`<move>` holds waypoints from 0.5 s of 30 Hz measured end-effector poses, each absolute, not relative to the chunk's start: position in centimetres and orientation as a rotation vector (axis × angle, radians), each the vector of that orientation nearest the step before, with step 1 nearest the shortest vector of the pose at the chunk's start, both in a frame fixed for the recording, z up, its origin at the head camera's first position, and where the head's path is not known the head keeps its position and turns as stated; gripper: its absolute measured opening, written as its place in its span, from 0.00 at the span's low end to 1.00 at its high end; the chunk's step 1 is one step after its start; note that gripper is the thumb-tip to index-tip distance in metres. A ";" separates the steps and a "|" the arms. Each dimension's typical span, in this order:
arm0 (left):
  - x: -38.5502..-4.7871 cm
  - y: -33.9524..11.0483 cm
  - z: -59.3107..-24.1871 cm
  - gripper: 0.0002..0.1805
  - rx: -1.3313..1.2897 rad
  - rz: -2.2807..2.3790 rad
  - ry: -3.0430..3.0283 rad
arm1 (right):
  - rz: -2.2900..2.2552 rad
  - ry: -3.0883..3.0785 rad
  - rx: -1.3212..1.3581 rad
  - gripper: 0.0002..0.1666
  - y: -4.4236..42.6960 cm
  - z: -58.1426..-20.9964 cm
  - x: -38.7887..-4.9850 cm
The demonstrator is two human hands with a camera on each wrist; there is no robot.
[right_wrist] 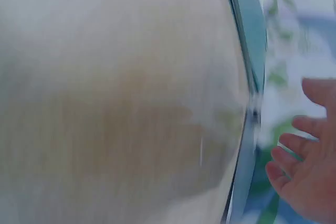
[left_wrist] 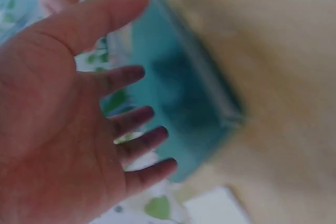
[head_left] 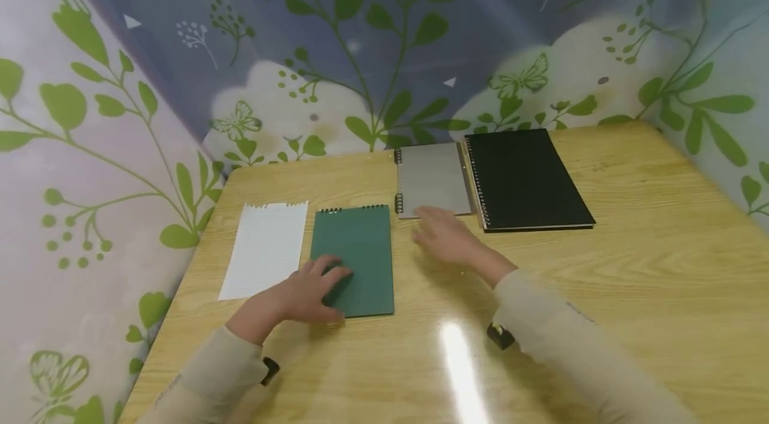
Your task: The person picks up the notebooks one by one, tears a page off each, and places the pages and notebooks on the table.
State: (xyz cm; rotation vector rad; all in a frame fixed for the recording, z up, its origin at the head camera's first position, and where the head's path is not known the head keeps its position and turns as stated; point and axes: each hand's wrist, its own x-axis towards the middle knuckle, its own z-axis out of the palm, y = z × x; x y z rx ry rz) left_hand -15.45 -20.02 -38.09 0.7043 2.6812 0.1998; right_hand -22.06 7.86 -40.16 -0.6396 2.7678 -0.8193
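Observation:
A green spiral notebook (head_left: 363,244) lies on the table, its coil at the far edge. Over its lower left part is my left hand (head_left: 309,290), thumb and fingers spread; the left wrist view shows the bare palm (left_wrist: 58,114) beside the green cover (left_wrist: 157,77). My right hand (head_left: 447,235), slightly blurred, hovers by the near edge of a grey spiral notebook (head_left: 432,177). In the right wrist view the fingers of this right hand (right_wrist: 312,166) are apart and grip nothing. Whether either hand touches a cover cannot be told.
A torn lined sheet of paper (head_left: 264,247) lies left of the green notebook. A large black spiral notebook (head_left: 529,177) sits right of the grey one. The wooden table (head_left: 649,277) meets leaf-patterned walls (head_left: 384,43) at the back and left.

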 end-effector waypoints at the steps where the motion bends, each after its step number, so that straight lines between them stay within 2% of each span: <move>1: -15.9 -19.6 -37.6 0.38 0.711 0.242 2.699 | -0.870 2.781 -0.572 0.33 9.0 -40.0 -22.8; 3: -17.1 -18.5 -36.6 0.37 0.697 0.337 2.766 | -0.932 2.813 -0.416 0.32 11.2 -39.7 -24.2; 7: -20.8 -14.9 -35.4 0.35 0.460 0.565 2.880 | -1.029 2.792 -0.161 0.33 13.8 -39.6 -26.6; 10: -23.9 -11.9 -36.1 0.34 0.304 0.658 2.864 | -1.071 2.717 -0.050 0.35 14.0 -39.8 -27.7; 15: -28.2 -8.0 -38.4 0.34 0.208 0.686 2.811 | -0.872 2.726 0.043 0.36 12.8 -39.5 -28.8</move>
